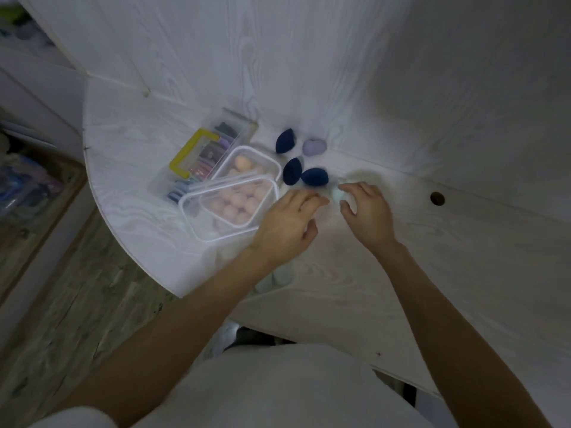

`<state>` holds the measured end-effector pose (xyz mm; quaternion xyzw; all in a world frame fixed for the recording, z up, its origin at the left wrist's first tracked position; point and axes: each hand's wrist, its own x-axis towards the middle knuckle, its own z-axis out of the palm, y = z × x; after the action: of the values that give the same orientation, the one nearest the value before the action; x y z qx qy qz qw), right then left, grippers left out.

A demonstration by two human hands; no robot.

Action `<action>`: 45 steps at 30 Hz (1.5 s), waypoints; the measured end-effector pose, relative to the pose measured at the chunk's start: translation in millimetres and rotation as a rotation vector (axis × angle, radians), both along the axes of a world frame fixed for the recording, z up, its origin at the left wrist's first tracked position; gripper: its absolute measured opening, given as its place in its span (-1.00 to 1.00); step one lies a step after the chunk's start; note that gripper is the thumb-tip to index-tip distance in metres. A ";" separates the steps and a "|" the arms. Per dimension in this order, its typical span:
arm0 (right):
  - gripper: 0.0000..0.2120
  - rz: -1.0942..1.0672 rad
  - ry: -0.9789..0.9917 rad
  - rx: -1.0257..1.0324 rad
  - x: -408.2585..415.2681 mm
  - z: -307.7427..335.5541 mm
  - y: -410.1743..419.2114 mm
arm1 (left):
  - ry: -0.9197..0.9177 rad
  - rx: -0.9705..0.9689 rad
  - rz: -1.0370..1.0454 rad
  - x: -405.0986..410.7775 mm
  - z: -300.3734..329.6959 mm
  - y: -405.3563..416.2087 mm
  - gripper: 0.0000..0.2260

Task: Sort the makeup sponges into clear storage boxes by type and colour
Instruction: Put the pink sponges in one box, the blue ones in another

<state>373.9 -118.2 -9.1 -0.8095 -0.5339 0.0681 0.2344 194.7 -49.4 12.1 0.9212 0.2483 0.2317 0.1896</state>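
Observation:
Three dark blue sponges point(292, 170) and one lilac sponge point(314, 146) lie loose on the white table point(432, 242). My right hand point(367, 211) pinches a pale mint sponge point(336, 196) just below them. My left hand point(287, 223) hovers beside it with loosely curled fingers that hold nothing. A clear box point(197, 223) of pink round sponges sits to the left, with another clear box point(272, 165) of peach sponges behind it. More pale mint sponges point(282, 278) show under my left wrist.
A clear case with a yellow handle point(188, 156) holds flat coloured puffs at the back left. A round hole point(437, 198) is in the table at right. The table's curved edge drops to a wooden floor point(77, 304) on the left.

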 end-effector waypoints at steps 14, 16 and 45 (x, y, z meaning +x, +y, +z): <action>-0.63 0.077 0.023 -0.253 53.8 -64.3 56.7 | 0.453 -0.232 0.449 113.0 -69.5 44.1 -0.43; -0.69 0.015 -0.006 -0.187 64.5 -61.5 41.3 | 0.346 -0.274 0.433 115.5 -69.3 43.8 -0.41; -0.69 0.070 0.785 -0.080 -70.8 22.3 -49.0 | 0.107 -0.580 0.486 -124.4 -16.2 -30.0 -0.67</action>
<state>303.1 -167.2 13.2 -0.7117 -0.4278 0.4011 0.3866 70.2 -79.4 -4.1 0.7544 0.5243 0.1415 0.3687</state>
